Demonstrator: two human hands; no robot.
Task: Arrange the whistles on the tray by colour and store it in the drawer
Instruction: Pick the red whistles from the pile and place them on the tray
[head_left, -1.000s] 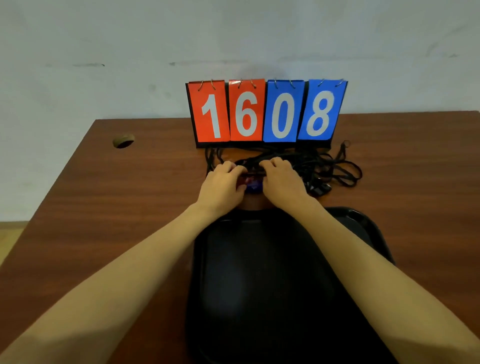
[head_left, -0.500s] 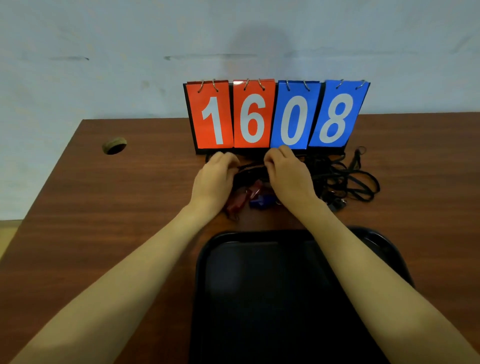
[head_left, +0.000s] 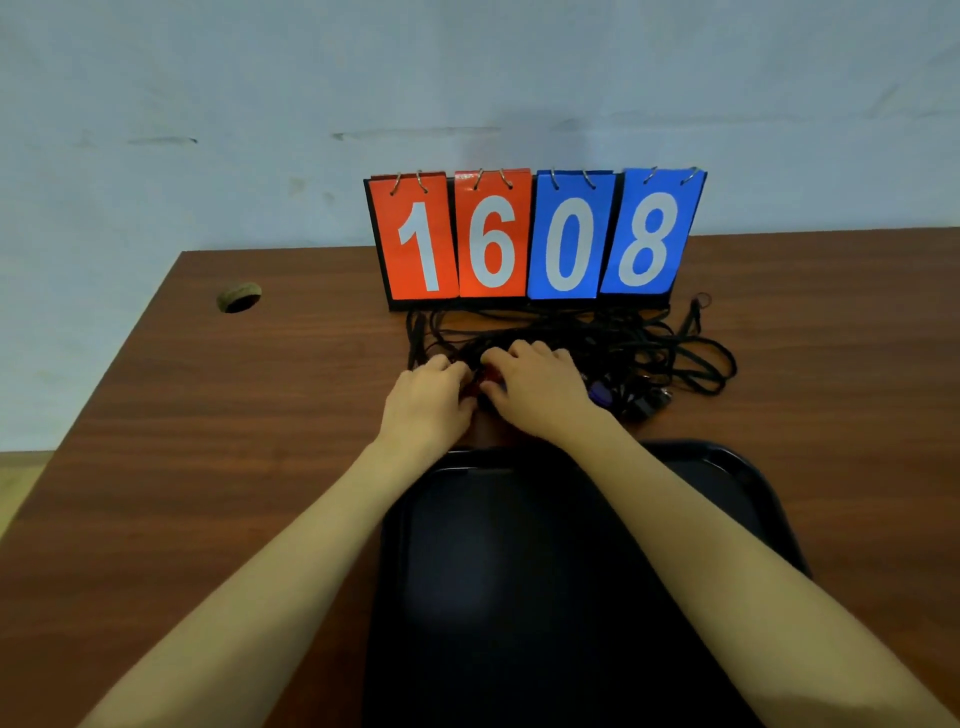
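Red whistle (head_left: 475, 383) pinched in right hand (head_left: 540, 389) grip; left hand (head_left: 426, 402) grip curled, hold unclear. Cords (head_left: 634, 343) hemmed between scoreboard (head_left: 535, 239) and tray (head_left: 737, 460) rim; wide tabletop (head_left: 208, 415) seen leftward.

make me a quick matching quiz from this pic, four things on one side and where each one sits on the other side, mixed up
Things
1. tray
2. flip scoreboard
3. cable hole
4. black cords

Places
a. far left of the table, near its back corner
b. middle of the table's back edge
c. near edge, closest to the camera
d. just in front of the scoreboard

Pairs: 1-c, 2-b, 3-a, 4-d
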